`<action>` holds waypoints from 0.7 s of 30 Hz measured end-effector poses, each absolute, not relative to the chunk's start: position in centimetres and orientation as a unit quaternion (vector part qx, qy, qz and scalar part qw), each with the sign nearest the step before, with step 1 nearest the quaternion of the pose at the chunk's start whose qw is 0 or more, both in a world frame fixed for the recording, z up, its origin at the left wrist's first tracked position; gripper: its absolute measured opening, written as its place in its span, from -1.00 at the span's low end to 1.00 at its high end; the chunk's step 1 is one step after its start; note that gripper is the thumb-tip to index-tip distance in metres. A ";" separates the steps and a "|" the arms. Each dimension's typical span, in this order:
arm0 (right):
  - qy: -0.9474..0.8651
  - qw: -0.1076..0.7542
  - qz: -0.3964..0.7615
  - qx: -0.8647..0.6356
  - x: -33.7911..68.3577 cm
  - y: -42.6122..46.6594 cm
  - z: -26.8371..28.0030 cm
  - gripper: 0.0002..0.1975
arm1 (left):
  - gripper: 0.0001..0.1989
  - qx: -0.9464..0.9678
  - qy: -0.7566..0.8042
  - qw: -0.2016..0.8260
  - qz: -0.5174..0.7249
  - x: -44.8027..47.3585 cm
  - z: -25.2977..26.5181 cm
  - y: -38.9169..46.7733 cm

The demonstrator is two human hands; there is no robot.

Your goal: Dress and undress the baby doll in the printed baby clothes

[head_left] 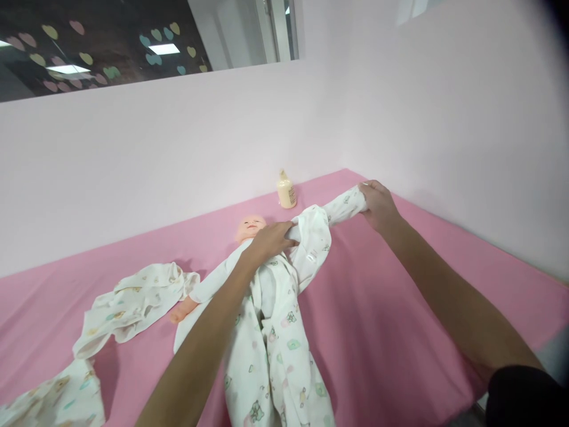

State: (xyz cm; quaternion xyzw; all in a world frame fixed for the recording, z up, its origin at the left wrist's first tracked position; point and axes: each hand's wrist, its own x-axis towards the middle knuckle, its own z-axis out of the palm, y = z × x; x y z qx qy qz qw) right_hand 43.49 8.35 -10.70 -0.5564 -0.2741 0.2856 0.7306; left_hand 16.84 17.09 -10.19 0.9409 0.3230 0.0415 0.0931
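Observation:
A baby doll (251, 225) lies on its back on a pink-covered surface, in a white undershirt. White printed baby clothes (288, 320) are spread over its body and legs. My right hand (379, 203) pinches the end of a printed sleeve (347, 206) and holds it stretched out to the right. My left hand (274, 238) is closed around the doll's upper arm, where that sleeve's bunched, inside-out part begins. The rest of this arm is hidden by cloth. On the left, the doll's other arm (208, 284) lies outside the printed clothes, its bare hand showing.
A cream pump bottle (287, 191) stands near the wall behind the doll. More printed baby clothes (133, 302) lie to the left, with another printed cloth (62, 397) at the lower left corner. White walls (422, 118) border the pink cover (391, 320) behind and at right.

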 end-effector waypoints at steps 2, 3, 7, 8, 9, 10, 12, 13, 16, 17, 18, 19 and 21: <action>-0.263 0.728 0.275 -0.571 43.9 8.6 -11.2 -0.85 | -0.52 0.941 0.323 0.095 0.041 16.8 -10.1 17.0; -0.257 0.722 0.275 -0.580 44.0 8.7 -11.5 -0.85 | -0.53 0.941 0.324 0.094 0.040 16.8 -10.1 17.0; -0.270 0.650 0.266 -0.658 43.4 8.7 -12.6 -0.79 | -0.70 0.941 0.329 0.076 0.036 17.0 -10.2 17.0; -0.293 0.625 0.231 -0.686 42.9 8.4 -12.6 -0.75 | -0.77 0.940 0.330 0.072 0.037 17.1 -10.2 17.0; -0.323 0.598 0.172 -0.714 42.3 8.1 -12.5 -0.71 | -0.82 0.940 0.331 0.070 0.038 17.1 -10.3 17.1; -0.355 0.566 0.098 -0.738 41.6 7.8 -12.2 -0.69 | -0.85 0.941 0.329 0.070 0.040 17.2 -10.4 17.2; -0.419 0.485 -0.034 -0.767 40.0 6.9 -11.4 -0.65 | -0.84 0.943 0.320 0.076 0.049 17.2 -10.5 17.3; -0.447 0.440 -0.056 -0.777 39.2 6.5 -10.9 -0.63 | -0.84 0.944 0.316 0.080 0.054 17.1 -10.5 17.4; -0.508 0.308 0.035 -0.804 37.6 5.9 -10.1 -0.52 | -0.82 0.944 0.312 0.083 0.059 17.1 -10.5 17.4; -0.519 0.275 0.072 -0.806 37.4 5.9 -10.2 -0.49 | -0.80 0.944 0.316 0.080 0.058 17.0 -10.5 17.4; -0.529 0.256 0.103 -0.802 37.2 6.0 -10.3 -0.47 | -0.78 0.943 0.320 0.077 0.056 17.0 -10.5 17.3; -0.542 0.254 0.127 -0.791 37.2 6.1 -10.5 -0.46 | -0.75 0.941 0.324 0.076 0.055 17.0 -10.5 17.3; -0.569 0.291 0.170 -0.750 37.2 6.4 -10.9 -0.45 | -0.70 0.939 0.328 0.085 0.053 17.0 -10.5 17.2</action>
